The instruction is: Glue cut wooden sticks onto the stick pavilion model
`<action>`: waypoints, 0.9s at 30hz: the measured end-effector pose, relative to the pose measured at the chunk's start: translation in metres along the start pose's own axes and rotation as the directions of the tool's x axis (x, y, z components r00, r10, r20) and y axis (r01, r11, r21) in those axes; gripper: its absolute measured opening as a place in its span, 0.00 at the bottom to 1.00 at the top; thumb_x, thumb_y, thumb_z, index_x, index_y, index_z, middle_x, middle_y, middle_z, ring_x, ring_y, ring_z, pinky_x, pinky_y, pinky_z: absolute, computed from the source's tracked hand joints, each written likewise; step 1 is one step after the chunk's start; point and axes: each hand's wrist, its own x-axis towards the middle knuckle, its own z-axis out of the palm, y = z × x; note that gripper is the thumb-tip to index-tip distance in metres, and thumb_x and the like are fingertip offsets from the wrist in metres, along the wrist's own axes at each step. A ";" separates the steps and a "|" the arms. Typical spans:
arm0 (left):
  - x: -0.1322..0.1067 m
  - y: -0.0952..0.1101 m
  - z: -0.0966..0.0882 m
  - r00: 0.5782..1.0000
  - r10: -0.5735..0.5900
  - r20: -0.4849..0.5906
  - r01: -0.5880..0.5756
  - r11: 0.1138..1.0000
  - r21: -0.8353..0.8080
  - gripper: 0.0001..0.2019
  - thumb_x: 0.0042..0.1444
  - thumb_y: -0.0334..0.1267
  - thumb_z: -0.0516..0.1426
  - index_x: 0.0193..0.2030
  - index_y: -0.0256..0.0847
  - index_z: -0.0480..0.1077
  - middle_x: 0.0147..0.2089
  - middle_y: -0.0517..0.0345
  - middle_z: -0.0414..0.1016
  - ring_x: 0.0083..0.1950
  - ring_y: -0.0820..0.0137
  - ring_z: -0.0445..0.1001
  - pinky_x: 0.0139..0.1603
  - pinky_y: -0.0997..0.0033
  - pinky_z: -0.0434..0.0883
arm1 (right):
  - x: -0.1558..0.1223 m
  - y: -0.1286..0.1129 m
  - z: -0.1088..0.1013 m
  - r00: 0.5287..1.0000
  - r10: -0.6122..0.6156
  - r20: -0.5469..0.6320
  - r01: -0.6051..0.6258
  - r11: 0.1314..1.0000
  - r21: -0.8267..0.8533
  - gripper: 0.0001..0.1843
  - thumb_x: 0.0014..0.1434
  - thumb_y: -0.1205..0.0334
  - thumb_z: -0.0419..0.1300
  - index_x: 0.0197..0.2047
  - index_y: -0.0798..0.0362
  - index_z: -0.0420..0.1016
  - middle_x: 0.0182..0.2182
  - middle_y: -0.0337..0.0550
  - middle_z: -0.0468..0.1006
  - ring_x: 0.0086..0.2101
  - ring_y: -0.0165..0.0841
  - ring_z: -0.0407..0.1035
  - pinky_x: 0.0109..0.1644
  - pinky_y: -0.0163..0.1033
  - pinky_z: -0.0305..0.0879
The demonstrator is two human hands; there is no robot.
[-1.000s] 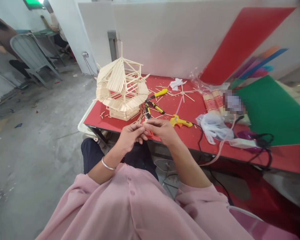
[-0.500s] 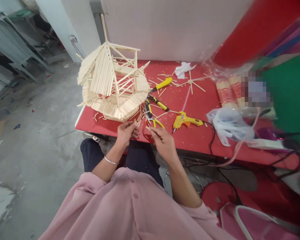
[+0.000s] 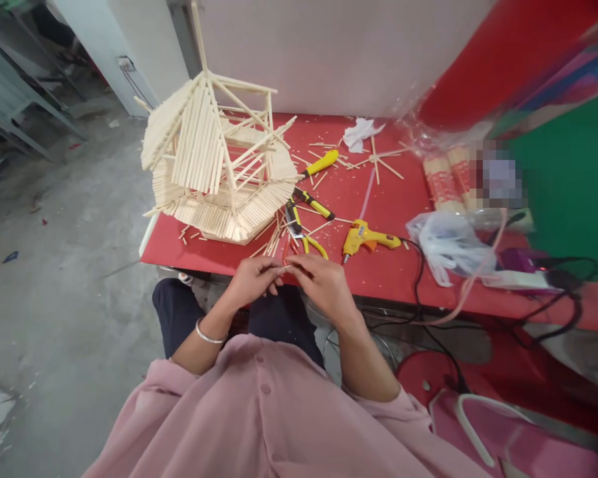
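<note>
My left hand [image 3: 252,281] and my right hand [image 3: 321,284] meet at the front edge of the red table [image 3: 379,279], fingertips pinched together on a thin wooden stick [image 3: 285,267] held between them. Just beyond the hands lie red-handled pliers [image 3: 299,242] and a loose heap of sticks [image 3: 274,238]. A tall stick-built house model [image 3: 214,169] stands on the table's left end, above and left of my left hand.
A yellow glue gun [image 3: 366,237] with its black cord lies to the right of the pliers, near a yellow-handled cutter [image 3: 321,164] and another tool [image 3: 311,202]. Farther right are a clear plastic bag [image 3: 443,247], stick bundles [image 3: 446,178], a power strip [image 3: 518,280] and a green sheet [image 3: 573,179].
My hands, briefly apart half a second ago, have come together again on the stick. The view has tilted down and closer to the table.
</note>
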 end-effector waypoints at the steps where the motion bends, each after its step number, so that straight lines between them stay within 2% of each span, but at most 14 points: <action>1: 0.001 -0.001 0.000 1.000 -0.006 0.011 0.006 1.000 -0.022 0.14 0.54 0.48 0.65 0.33 0.37 0.74 0.24 0.58 0.76 0.19 0.75 0.74 0.17 0.81 0.64 | 0.001 0.000 -0.002 1.000 0.011 -0.012 -0.011 1.000 0.003 0.13 0.66 0.54 0.58 0.45 0.44 0.84 0.42 0.46 0.85 0.42 0.40 0.78 0.51 0.47 0.73; 4: 0.003 -0.002 0.000 0.999 0.015 -0.046 -0.021 0.991 -0.133 0.18 0.53 0.53 0.64 0.32 0.39 0.69 0.26 0.57 0.78 0.20 0.74 0.74 0.16 0.81 0.64 | 0.014 0.003 -0.011 0.997 0.066 -0.050 -0.069 0.996 -0.061 0.17 0.67 0.52 0.54 0.47 0.47 0.83 0.43 0.48 0.84 0.44 0.42 0.78 0.52 0.47 0.72; 6: 0.005 -0.002 0.001 0.993 0.036 -0.112 -0.055 0.983 -0.175 0.20 0.52 0.55 0.65 0.32 0.39 0.69 0.26 0.58 0.78 0.20 0.75 0.73 0.16 0.81 0.64 | 0.036 0.007 -0.017 0.990 0.123 -0.073 -0.136 0.970 -0.204 0.22 0.68 0.52 0.50 0.52 0.52 0.81 0.47 0.54 0.83 0.48 0.45 0.76 0.55 0.49 0.70; 8: 0.005 0.000 0.002 0.985 0.053 -0.162 -0.086 0.975 -0.203 0.21 0.50 0.55 0.66 0.32 0.39 0.70 0.25 0.60 0.75 0.20 0.76 0.72 0.17 0.81 0.64 | 0.068 0.013 -0.021 0.976 0.197 -0.087 -0.216 0.896 -0.388 0.27 0.68 0.51 0.50 0.62 0.56 0.74 0.54 0.61 0.78 0.53 0.50 0.73 0.58 0.53 0.67; 9: 0.005 0.001 0.003 0.981 0.062 -0.183 -0.103 0.969 -0.223 0.21 0.49 0.55 0.67 0.31 0.38 0.70 0.24 0.61 0.74 0.20 0.77 0.70 0.16 0.81 0.63 | 0.085 0.016 -0.022 0.966 0.240 -0.093 -0.255 0.841 -0.478 0.32 0.66 0.47 0.52 0.66 0.59 0.69 0.57 0.64 0.75 0.56 0.54 0.70 0.60 0.56 0.65; 10: 0.003 0.002 0.004 0.977 0.069 -0.200 -0.118 0.962 -0.246 0.21 0.49 0.55 0.67 0.30 0.38 0.70 0.23 0.62 0.72 0.20 0.78 0.69 0.16 0.81 0.63 | 0.102 0.019 -0.022 0.949 0.309 -0.063 -0.291 0.781 -0.553 0.40 0.62 0.41 0.56 0.68 0.61 0.65 0.59 0.68 0.73 0.58 0.58 0.68 0.60 0.59 0.64; 12: 0.000 0.005 0.007 0.973 0.078 -0.218 -0.140 0.949 -0.283 0.21 0.49 0.54 0.67 0.29 0.39 0.69 0.23 0.64 0.71 0.19 0.79 0.68 0.16 0.82 0.62 | 0.131 0.025 -0.022 0.887 0.461 0.017 -0.350 0.696 -0.627 0.48 0.57 0.34 0.59 0.67 0.63 0.64 0.59 0.72 0.72 0.58 0.61 0.67 0.59 0.62 0.63; 15: -0.006 0.006 0.009 0.973 0.065 -0.220 -0.131 0.945 -0.300 0.21 0.49 0.55 0.67 0.30 0.38 0.70 0.23 0.64 0.71 0.19 0.80 0.68 0.16 0.82 0.61 | 0.159 0.032 -0.022 0.817 0.570 0.082 -0.389 0.651 -0.651 0.45 0.53 0.33 0.61 0.62 0.60 0.71 0.57 0.69 0.74 0.57 0.59 0.69 0.57 0.59 0.65; 18: -0.009 0.006 0.012 0.975 0.047 -0.217 -0.115 0.942 -0.315 0.21 0.47 0.55 0.68 0.30 0.38 0.70 0.23 0.64 0.72 0.19 0.80 0.68 0.16 0.82 0.60 | 0.172 0.041 -0.022 0.804 0.588 0.093 -0.408 0.658 -0.633 0.38 0.50 0.37 0.64 0.54 0.60 0.78 0.54 0.68 0.77 0.55 0.59 0.71 0.56 0.57 0.67; 21: -0.009 0.007 0.015 0.977 0.029 -0.213 -0.099 0.941 -0.323 0.21 0.45 0.55 0.68 0.29 0.38 0.70 0.23 0.64 0.72 0.18 0.80 0.67 0.16 0.82 0.60 | 0.181 0.049 -0.022 0.806 0.587 0.079 -0.441 0.684 -0.580 0.38 0.44 0.40 0.69 0.50 0.62 0.79 0.54 0.70 0.76 0.56 0.61 0.69 0.58 0.58 0.65; 24: -0.008 0.009 0.019 0.977 0.030 -0.213 -0.099 0.942 -0.321 0.21 0.46 0.54 0.68 0.29 0.38 0.69 0.23 0.64 0.72 0.18 0.80 0.68 0.16 0.82 0.59 | 0.186 0.056 -0.026 0.829 0.555 0.067 -0.465 0.752 -0.466 0.35 0.39 0.43 0.73 0.45 0.61 0.81 0.50 0.68 0.78 0.53 0.61 0.70 0.56 0.59 0.65; 27: -0.009 0.012 0.021 0.974 0.058 -0.218 -0.127 0.940 -0.318 0.20 0.47 0.54 0.67 0.30 0.38 0.69 0.23 0.64 0.72 0.19 0.80 0.67 0.16 0.82 0.60 | 0.180 0.061 -0.036 0.882 0.463 0.088 -0.432 0.869 -0.241 0.32 0.40 0.38 0.72 0.38 0.58 0.80 0.38 0.58 0.80 0.43 0.51 0.73 0.48 0.53 0.68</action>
